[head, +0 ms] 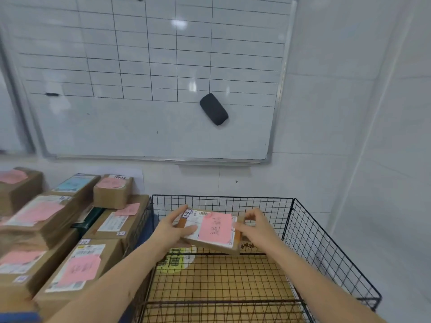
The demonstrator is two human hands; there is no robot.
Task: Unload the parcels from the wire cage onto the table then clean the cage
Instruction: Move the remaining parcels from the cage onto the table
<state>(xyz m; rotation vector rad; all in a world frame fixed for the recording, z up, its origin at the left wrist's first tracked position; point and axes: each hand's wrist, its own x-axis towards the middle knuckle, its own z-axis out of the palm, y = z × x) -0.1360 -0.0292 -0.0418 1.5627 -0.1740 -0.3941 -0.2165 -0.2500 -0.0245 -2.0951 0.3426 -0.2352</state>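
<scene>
A flat cardboard parcel [215, 229] with a white label and a pink note is held above the black wire cage [310, 236]. My left hand [173, 227] grips its left end, thumb on top. My right hand [253, 226] grips its right end. Through the wire floor I see tan cardboard and a yellow-green printed sheet [177, 262]. No other parcel shows inside the cage. To the left of the cage, several cardboard parcels [77, 266] with pink notes are stacked close together.
A gridded whiteboard [149, 78] hangs on the wall behind, with a black eraser [213, 109] stuck to it. A white tiled wall runs along the cage's right side. A dark green item [89, 220] lies wedged between the stacked parcels.
</scene>
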